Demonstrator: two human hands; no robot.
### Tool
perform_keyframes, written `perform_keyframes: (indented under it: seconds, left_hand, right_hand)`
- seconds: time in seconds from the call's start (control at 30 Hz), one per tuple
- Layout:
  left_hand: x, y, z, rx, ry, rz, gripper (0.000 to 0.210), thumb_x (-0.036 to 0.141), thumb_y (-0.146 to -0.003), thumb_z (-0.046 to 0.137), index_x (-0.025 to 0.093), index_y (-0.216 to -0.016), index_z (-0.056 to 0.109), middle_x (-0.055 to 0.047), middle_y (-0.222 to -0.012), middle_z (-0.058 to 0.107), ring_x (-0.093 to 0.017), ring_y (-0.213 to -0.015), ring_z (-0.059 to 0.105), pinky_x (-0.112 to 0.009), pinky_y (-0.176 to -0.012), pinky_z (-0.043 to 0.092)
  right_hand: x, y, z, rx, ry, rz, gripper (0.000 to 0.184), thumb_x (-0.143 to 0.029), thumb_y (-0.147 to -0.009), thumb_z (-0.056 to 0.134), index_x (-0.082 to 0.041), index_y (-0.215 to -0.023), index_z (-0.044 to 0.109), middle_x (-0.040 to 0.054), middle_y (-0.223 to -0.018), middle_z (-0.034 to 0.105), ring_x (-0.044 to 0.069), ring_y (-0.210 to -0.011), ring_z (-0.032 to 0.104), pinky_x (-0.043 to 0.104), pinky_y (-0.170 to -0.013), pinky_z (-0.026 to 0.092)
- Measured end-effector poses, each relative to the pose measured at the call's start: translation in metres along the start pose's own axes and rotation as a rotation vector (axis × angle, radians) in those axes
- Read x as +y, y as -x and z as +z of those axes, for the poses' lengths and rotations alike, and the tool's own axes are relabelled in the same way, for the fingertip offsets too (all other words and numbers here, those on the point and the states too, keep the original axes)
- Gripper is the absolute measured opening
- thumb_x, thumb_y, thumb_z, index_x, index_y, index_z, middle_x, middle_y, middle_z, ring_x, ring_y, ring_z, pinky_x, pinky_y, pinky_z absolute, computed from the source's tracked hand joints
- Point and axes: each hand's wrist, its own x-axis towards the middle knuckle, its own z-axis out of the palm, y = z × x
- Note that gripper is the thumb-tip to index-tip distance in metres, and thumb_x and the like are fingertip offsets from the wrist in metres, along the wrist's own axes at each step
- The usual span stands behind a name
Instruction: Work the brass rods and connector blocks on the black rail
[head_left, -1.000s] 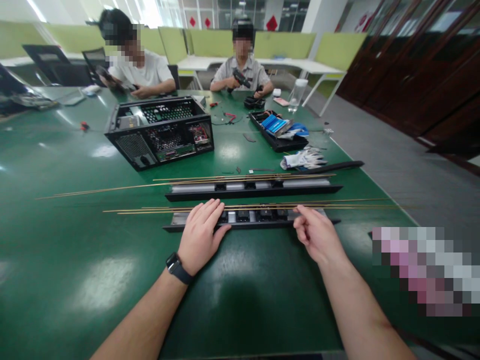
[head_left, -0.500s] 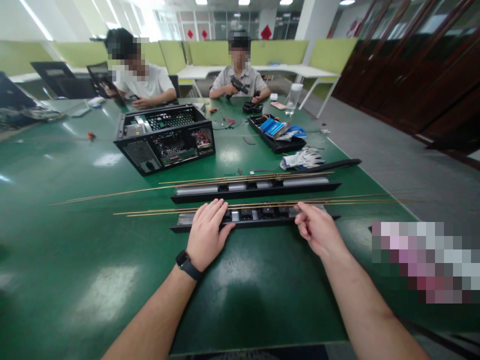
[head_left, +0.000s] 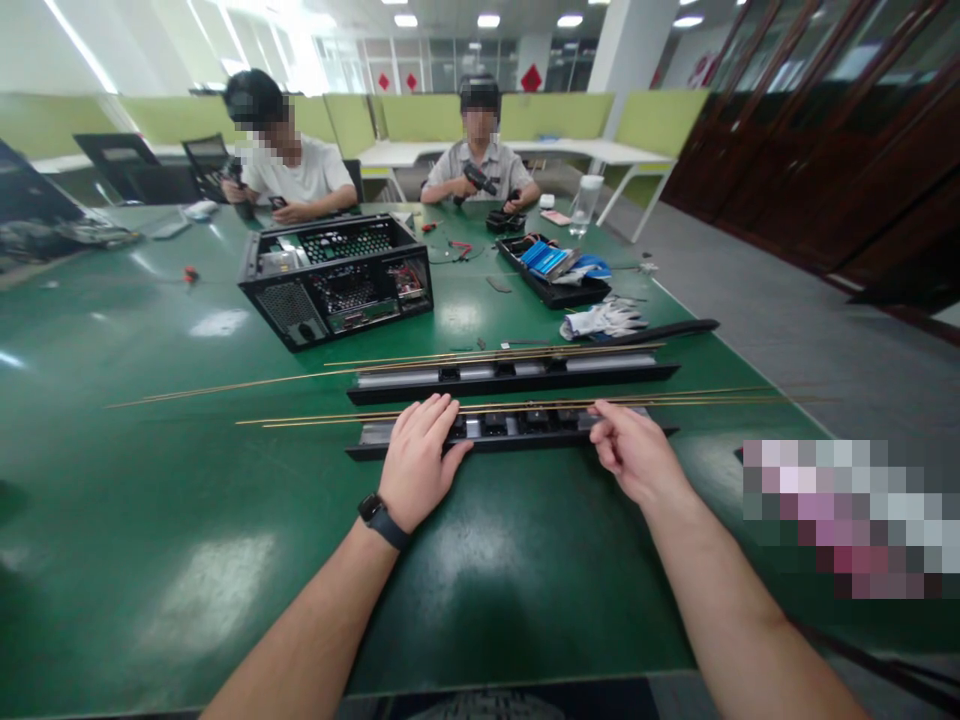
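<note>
Across the left part of the near long black rail [head_left: 517,445] rests my left hand [head_left: 424,450], its fingers over the far side and its thumb along the near edge. Thin brass-coloured rods [head_left: 322,418] run lengthwise along this rail and stick out past both ends. Black block-like pieces [head_left: 536,418] sit in its channel. Near the rail's right end, my right hand [head_left: 630,450] is closed, with the index fingertip at the rods; what lies between finger and thumb is hidden. A second black rail [head_left: 517,382] with similar rods lies just beyond, parallel to the first.
An open black computer case [head_left: 337,280] stands at the back left of the green table [head_left: 165,480]. White gloves [head_left: 604,318], a black tray [head_left: 570,292] of parts and a bottle [head_left: 585,205] are at the back right. Two people sit opposite, one holding a power drill [head_left: 480,178].
My view has tilted up slightly. Both hands keep nearly the same place on the near rail, and the rails and rods have not visibly moved on the table.
</note>
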Motion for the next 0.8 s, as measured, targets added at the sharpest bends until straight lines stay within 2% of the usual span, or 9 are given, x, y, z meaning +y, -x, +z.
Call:
perform_keyframes:
  seconds: [0.47,0.8]
  left_hand:
    - [0.0015,-0.0007,-0.0014,-0.018,0.007,-0.014,0.05,0.036,-0.098,0.062,0.022,-0.146,0.056,-0.013,-0.147,0.063,-0.032,-0.141,0.055,-0.055,-0.12,0.041]
    - [0.0024,-0.0011,-0.0015,-0.018,-0.003,-0.014,0.049,0.036,-0.098,0.064,0.018,-0.143,0.058,-0.014,-0.147,0.063,-0.031,-0.141,0.055,-0.053,-0.12,0.041]
  right_hand:
    - [-0.002,0.0003,0.0009,0.008,0.003,0.009,0.038,-0.046,-0.072,0.084,-0.015,-0.085,0.067,-0.0013,-0.052,0.062,0.007,-0.029,0.039,0.018,-0.027,0.018]
    - [0.0007,-0.0012,-0.0013,-0.006,0.013,-0.017,0.039,-0.048,-0.073,0.085,-0.015,-0.086,0.067,-0.0019,-0.052,0.062,0.007,-0.029,0.039,0.018,-0.027,0.019]
